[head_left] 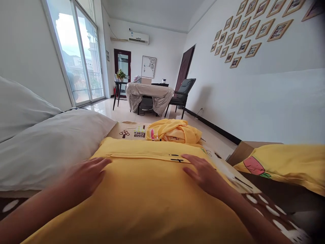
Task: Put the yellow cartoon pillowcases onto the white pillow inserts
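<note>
Widest of all, patterned bedding (132, 130), and on it, straight in front of the body, a plump yellow pillow (152, 200). To the left of that, pale pillows (68, 139); just past its far end, a bunched yellow cloth (175, 128). Over its far part, left hand (90, 174) and right hand (201, 172), palms down, fingers loosely spread, gripping nothing visible; pressing or just above, impossible to tell. Smallest, a flap edge (142, 157) between them. Seems at the smoothing step, case already on; probably calls next for light, even strokes along that flap.
</note>
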`<state>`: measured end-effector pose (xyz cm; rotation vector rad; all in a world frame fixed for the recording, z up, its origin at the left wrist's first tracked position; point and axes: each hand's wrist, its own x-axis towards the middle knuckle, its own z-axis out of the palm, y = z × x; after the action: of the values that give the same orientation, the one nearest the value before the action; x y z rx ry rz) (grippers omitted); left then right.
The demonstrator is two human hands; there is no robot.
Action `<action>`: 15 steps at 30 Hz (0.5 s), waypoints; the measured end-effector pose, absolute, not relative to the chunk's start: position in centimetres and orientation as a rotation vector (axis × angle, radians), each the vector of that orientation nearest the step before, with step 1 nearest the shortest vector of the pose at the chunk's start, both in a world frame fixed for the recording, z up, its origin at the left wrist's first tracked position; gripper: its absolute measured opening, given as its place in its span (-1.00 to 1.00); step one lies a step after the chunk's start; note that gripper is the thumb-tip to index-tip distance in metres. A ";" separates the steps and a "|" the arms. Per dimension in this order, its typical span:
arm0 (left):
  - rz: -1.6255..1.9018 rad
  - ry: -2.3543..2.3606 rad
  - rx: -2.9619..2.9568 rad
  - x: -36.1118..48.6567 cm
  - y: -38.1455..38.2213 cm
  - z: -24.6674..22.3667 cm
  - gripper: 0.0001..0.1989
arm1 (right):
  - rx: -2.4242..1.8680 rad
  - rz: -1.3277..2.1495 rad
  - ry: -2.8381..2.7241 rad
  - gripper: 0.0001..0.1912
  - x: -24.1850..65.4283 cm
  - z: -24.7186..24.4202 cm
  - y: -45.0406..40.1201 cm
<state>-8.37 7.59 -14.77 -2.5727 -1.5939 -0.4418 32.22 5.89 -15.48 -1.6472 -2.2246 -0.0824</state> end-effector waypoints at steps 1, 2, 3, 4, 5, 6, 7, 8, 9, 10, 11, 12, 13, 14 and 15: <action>-0.301 -1.564 -2.607 -5.6 9.1 -13.4 -0.63 | -1.572 -0.043 -2.325 -0.51 29.5 -14.6 7.9; -0.188 -1.527 -2.642 -2.7 10.9 -12.1 -0.62 | -1.512 -0.003 -2.416 -0.52 27.1 -13.9 9.8; -0.088 -1.525 -2.672 0.2 12.7 -11.1 -0.62 | -1.469 0.057 -2.521 -0.53 25.1 -13.3 11.7; -0.013 -1.535 -2.713 2.8 14.7 -10.5 -0.63 | -1.481 0.138 -2.601 -0.54 23.7 -13.1 13.5; 0.015 -1.530 -2.733 5.0 16.5 -10.3 -0.65 | -1.521 0.219 -2.638 -0.55 22.8 -13.1 15.1; 0.041 -1.544 -2.740 6.8 18.3 -10.6 -0.68 | -1.550 0.273 -2.651 -0.54 22.4 -13.4 16.6; 0.050 -1.566 -2.742 8.0 19.8 -11.3 -0.70 | -1.574 0.318 -2.636 -0.53 22.5 -13.9 17.9; 0.078 -1.599 -2.754 8.7 21.2 -12.4 -0.73 | -1.584 0.346 -2.603 -0.51 23.0 -14.7 19.1; 0.083 -1.633 -2.766 8.9 22.4 -13.7 -0.74 | -1.585 0.363 -2.565 -0.50 23.7 -15.6 20.0; 0.078 -1.667 -2.784 8.9 23.5 -15.1 -0.72 | -1.592 0.384 -2.523 -0.49 24.7 -16.5 20.8; 0.067 -1.699 -2.807 8.5 24.4 -16.5 -0.69 | -1.607 0.408 -2.481 -0.48 25.7 -17.4 21.5; 0.049 -1.730 -2.830 7.9 25.1 -17.7 -0.64 | -1.631 0.434 -2.443 -0.47 26.7 -18.2 22.1; 0.038 -1.762 -2.851 7.2 25.8 -18.7 -0.59 | -1.657 0.464 -2.417 -0.46 27.6 -18.8 22.6; 0.036 -1.798 -2.869 6.4 26.5 -19.4 -0.55 | -1.683 0.496 -2.397 -0.45 28.4 -19.3 23.1; 0.043 -1.834 -2.883 5.5 27.1 -19.8 -0.50 | -1.706 0.530 -2.382 -0.44 29.1 -19.6 23.6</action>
<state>5.55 27.15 -19.83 -2.8830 -1.8343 0.0427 29.11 23.58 -19.57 -1.7055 -2.3815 0.5298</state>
